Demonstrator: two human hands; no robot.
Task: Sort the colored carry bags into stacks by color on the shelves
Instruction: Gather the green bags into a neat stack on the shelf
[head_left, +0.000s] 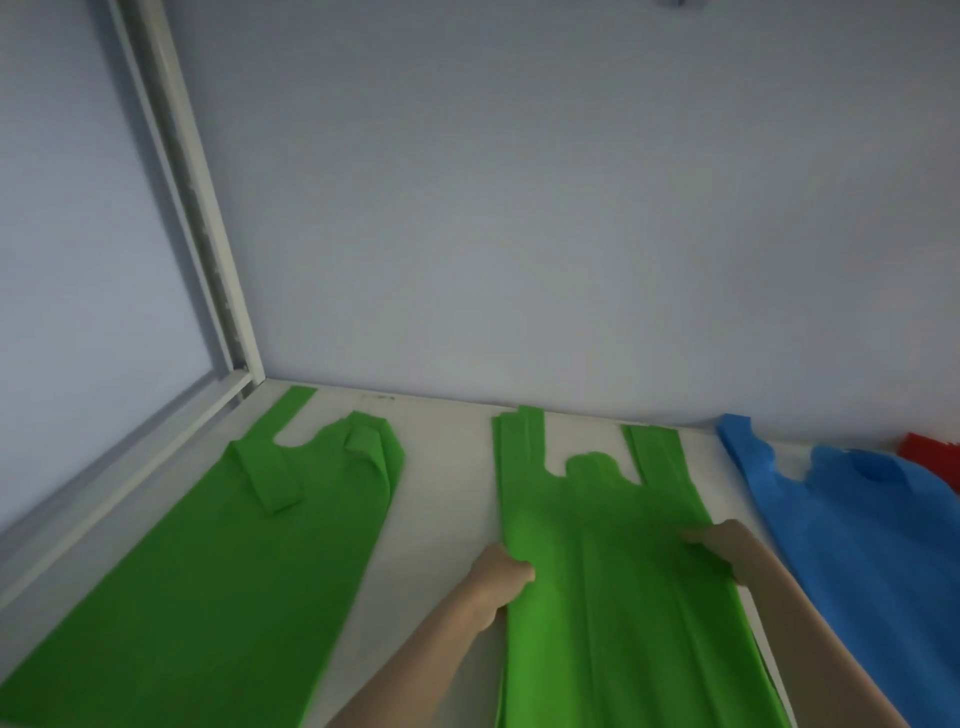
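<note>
left hand (501, 584): fingers tucked under the edge of the middle green stack (613, 597), so only the thumb and the back of the hand show; forearm cut off by the bottom edge
right hand (719, 551): fingertips sunk in a fold of the same stack; forearm runs out at the lower right corner
middle green stack: near end cut off by the bottom edge; number of bags too fine to tell
left green bag (223, 582): lower part cut off at the bottom left
blue bag (862, 525): right side and near end out of frame
red bag (930, 449): only a corner shows at the right edge
shelf (447, 499): largely covered by bags
</note>
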